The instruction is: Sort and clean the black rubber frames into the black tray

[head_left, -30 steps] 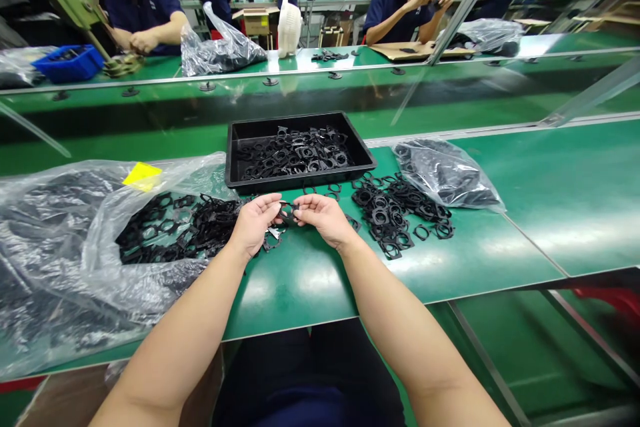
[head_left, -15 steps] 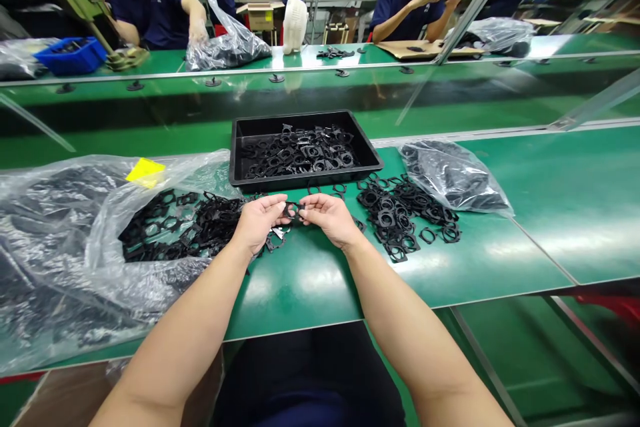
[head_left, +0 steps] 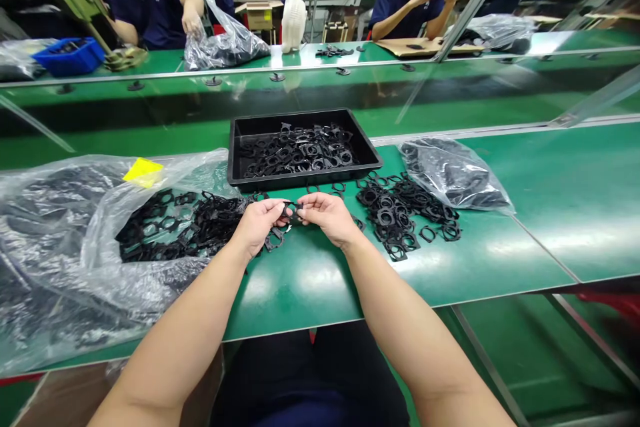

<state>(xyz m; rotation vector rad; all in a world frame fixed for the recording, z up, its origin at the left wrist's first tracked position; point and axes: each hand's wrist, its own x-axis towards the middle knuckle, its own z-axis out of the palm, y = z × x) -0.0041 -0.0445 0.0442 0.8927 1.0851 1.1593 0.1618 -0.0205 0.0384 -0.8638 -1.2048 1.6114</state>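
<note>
Between my two hands is a small black plastic ring part [head_left: 292,210], pinched at both sides above the green table [head_left: 300,280]. My left hand [head_left: 260,223] closes thumb and fingers on its left edge. On its right edge my right hand [head_left: 327,215] has a similar pinch; the fingers cover much of the part. Left of my hands, a heap of black plastic parts [head_left: 215,220] spills from an open clear bag [head_left: 100,247]. A pile of black ring frames [head_left: 395,213] lies to the right. Behind my hands stands a black tray [head_left: 305,180] holding many black parts.
A filled clear bag [head_left: 455,173] lies behind the right pile. A yellow label [head_left: 143,172] rests on the left bag. Across the divider are a blue bin [head_left: 70,57], a white fan-like object [head_left: 293,21] and co-workers in dark shirts [head_left: 150,7].
Both hands stay almost in place, still pinching the black part, which has tilted slightly. Across the table, a co-worker's hand at the bag has shifted a little.
</note>
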